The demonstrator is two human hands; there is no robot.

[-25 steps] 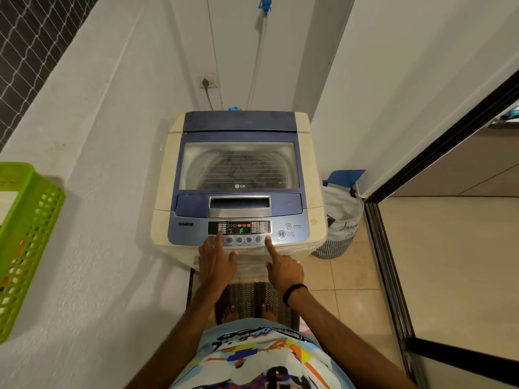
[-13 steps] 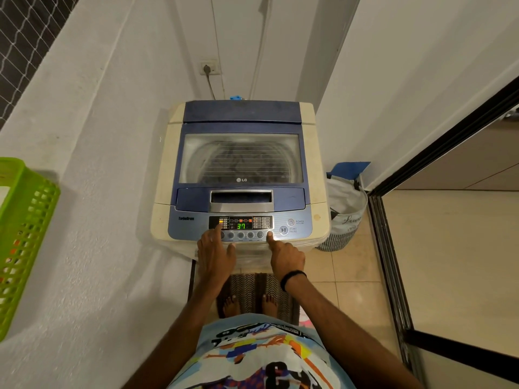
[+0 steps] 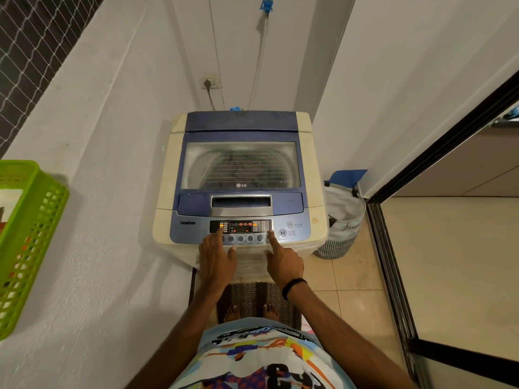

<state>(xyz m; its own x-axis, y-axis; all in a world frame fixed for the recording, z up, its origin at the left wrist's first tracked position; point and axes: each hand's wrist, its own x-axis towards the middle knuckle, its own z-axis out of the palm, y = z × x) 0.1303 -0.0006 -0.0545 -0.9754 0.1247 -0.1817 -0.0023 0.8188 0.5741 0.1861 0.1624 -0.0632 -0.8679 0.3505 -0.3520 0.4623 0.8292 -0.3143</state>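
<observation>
We're standing right up against the washing machine (image 3: 164, 169), which fills the corner between the two white walls. Its lid (image 3: 241, 164) is down, and dark laundry shows dimly through the window. Both hands are on the control panel (image 3: 191, 233) at the near edge.

The left hand (image 3: 217, 259) lies flat and spread, with straight fingers and the thumb out to the side. It holds nothing, and its fingertips touch the panel's left end, just under the display (image 3: 240, 226). The right hand (image 3: 285, 262) is pointing: the index finger is stretched out and the other fingers are folded in, also holding nothing. That fingertip sits at the right end of the row of round buttons (image 3: 241, 238), just beside the start button (image 3: 282, 233). We can't tell whether it's actually pressing. A black wristband (image 3: 293, 286) circles the right wrist.

Orange lights glow on the display, though the figures are too small for us to read. The power button (image 3: 289, 225) is up to the right, apart from both hands.

A green basket (image 3: 36, 220) rests on the ledge to our left. A striped laundry bag (image 3: 345, 220) stands on the tiles just beside the machine's right side. Bare feet stand on a patterned mat (image 3: 252, 299) in front of the machine. On the back wall there's a socket (image 3: 210, 82) with a plug in it, and a pale hose (image 3: 258, 66) runs down behind the machine. A dark door frame (image 3: 393, 262) runs along the right.
</observation>
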